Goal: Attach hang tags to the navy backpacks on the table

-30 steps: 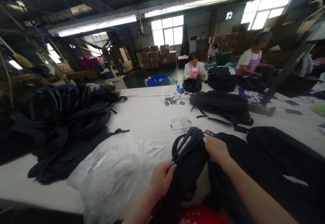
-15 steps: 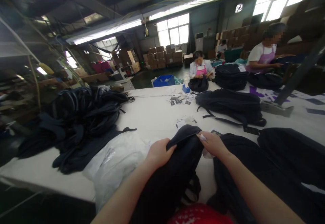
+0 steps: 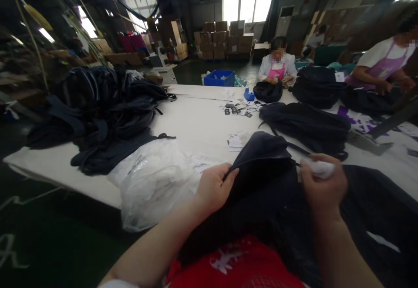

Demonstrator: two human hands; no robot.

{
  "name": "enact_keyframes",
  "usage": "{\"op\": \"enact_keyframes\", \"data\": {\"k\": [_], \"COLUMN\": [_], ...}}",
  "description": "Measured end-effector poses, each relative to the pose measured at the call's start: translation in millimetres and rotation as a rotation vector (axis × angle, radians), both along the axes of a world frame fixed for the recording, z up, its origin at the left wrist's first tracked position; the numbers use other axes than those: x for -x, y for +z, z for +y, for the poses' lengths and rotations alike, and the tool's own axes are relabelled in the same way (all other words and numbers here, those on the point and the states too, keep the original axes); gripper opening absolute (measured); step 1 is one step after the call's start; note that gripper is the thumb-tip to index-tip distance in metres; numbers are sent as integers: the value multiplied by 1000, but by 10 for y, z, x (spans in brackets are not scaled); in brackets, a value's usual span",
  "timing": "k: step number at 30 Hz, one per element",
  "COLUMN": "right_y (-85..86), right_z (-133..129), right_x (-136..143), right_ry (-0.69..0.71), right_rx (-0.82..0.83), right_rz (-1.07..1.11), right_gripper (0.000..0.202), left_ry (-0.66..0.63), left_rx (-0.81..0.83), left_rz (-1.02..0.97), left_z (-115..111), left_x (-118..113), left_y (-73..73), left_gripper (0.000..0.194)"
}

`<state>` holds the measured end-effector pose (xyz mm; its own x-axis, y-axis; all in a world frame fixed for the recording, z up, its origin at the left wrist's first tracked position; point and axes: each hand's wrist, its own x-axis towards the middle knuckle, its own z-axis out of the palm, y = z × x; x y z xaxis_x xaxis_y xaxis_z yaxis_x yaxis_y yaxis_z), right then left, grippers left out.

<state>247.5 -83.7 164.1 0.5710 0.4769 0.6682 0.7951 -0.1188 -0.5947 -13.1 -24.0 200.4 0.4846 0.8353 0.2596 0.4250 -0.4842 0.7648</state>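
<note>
A dark navy backpack (image 3: 261, 153) lies in front of me, its mouth gaping and dark inside. My left hand (image 3: 215, 188) is closed on the left edge of that opening, thumb on top. At the opening's right end, my right hand (image 3: 325, 190) is curled round a crumpled white wad (image 3: 318, 167), whose material I cannot make out. Its fingertips are by the backpack's edge; whether they also pinch the zipper is hidden. Another dark backpack (image 3: 375, 209) lies under and beyond my right forearm.
Dark backpacks (image 3: 111, 118) are heaped on the white table (image 3: 192, 114) at left, beside clear plastic bags (image 3: 156, 188). Small tags (image 3: 240, 108) lie scattered farther back. One more backpack (image 3: 307, 125) rests at right. Two co-workers handle dark bags across the table; a blue bin (image 3: 219, 78) stands behind.
My right hand has moved right, away from my left, and the backpack's mouth has spread wider. The view has tilted down. My left hand still grips the edge.
</note>
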Motion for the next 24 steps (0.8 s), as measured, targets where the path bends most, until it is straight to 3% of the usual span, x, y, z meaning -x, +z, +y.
{"op": "enact_keyframes", "data": {"k": [1, 2, 3, 5, 7, 8, 10, 12, 15, 20, 24], "right_y": [126, 214, 256, 189, -35, -173, -433, -626, -794, -936, -971], "right_z": [-96, -165, -203, -191, -124, -95, -75, -91, -76, 167, 333], "right_x": [132, 250, 341, 394, 271, 163, -68, -226, -256, -160, -182], "right_ry": [84, 248, 406, 603, 595, 565, 541, 500, 418, 353, 413], "right_rx": [-144, -158, -64, 392, 925, 1114, 1314, 1315, 1224, 1114, 1103], "right_rz": [-89, -167, -225, -281, -253, -207, -62, 42, 22, -13, -18], "right_gripper": [27, 24, 22, 23, 24, 24, 25, 28, 33, 42, 37], "left_ry": [-11, -27, -41, -33, 48, 94, 143, 93, -19, -25, -32], "left_rx": [15, 45, 86, 176, 269, 324, 427, 475, 425, 346, 337], "left_rz": [-12, -38, -79, -194, -333, -403, -506, -524, -451, -393, -394], "left_z": [11, 26, 45, 96, 165, 201, 256, 261, 189, 98, 91], "left_x": [-65, -137, -208, -326, -389, -402, -412, -430, -496, -553, -498], "left_y": [-54, -123, -199, -344, -451, -489, -542, -577, -611, -629, -651], "left_gripper": [35, 35, 35, 35, 36, 37, 38, 38, 37, 36, 36]}}
